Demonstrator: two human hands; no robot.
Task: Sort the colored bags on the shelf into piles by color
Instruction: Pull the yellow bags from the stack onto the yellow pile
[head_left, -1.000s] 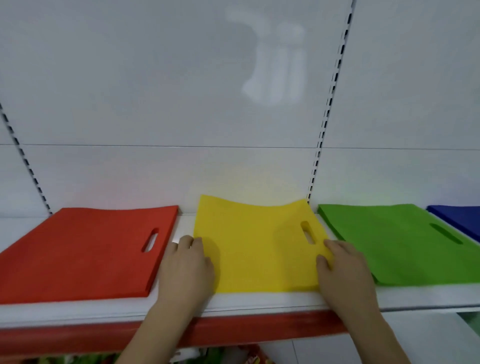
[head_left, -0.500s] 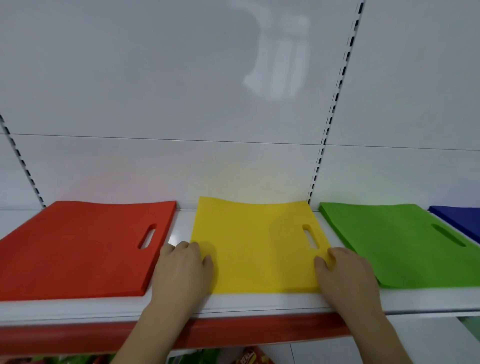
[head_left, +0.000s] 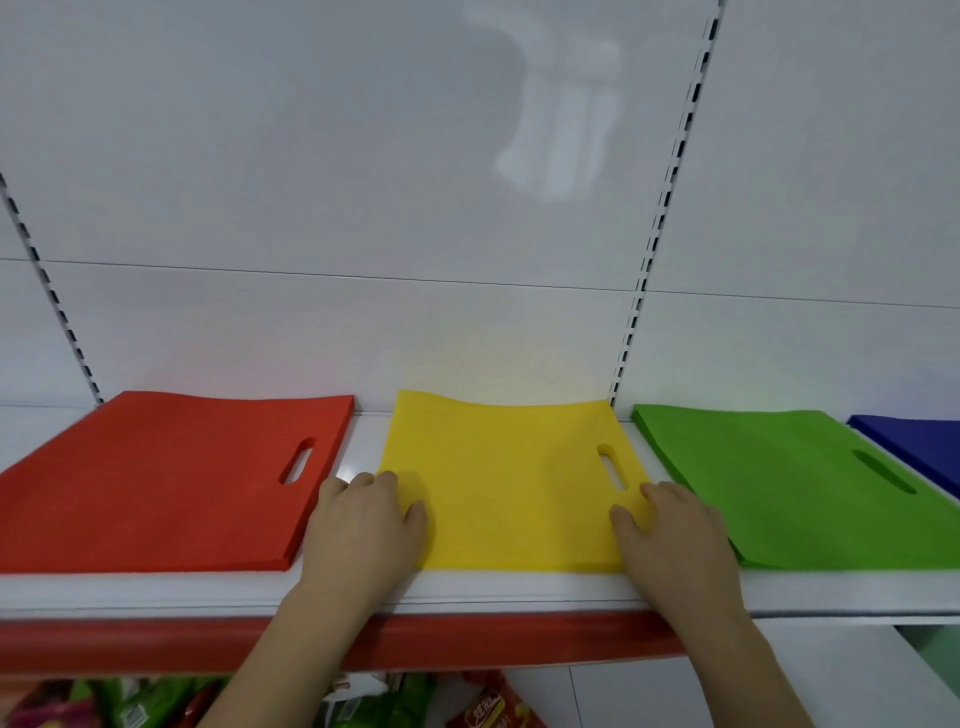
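Observation:
Four flat piles of bags lie side by side on the white shelf (head_left: 519, 592): a red pile (head_left: 156, 478) at the left, a yellow pile (head_left: 514, 488) in the middle, a green pile (head_left: 789, 483) to its right and a blue pile (head_left: 914, 441) cut off at the right edge. My left hand (head_left: 363, 525) rests on the yellow pile's left front corner, fingers curled at its edge. My right hand (head_left: 675, 530) lies on the yellow pile's right front corner, just below its handle slot, the thumb on top of the fabric.
The white back panel with slotted uprights (head_left: 654, 249) rises behind the piles. A red strip (head_left: 104, 644) runs along the shelf's front edge. Snack packets (head_left: 488, 706) show on the level below.
The view has tilted slightly upward. Both hands stay on the yellow pile's front corners, and the pile's raised back edge has settled flatter.

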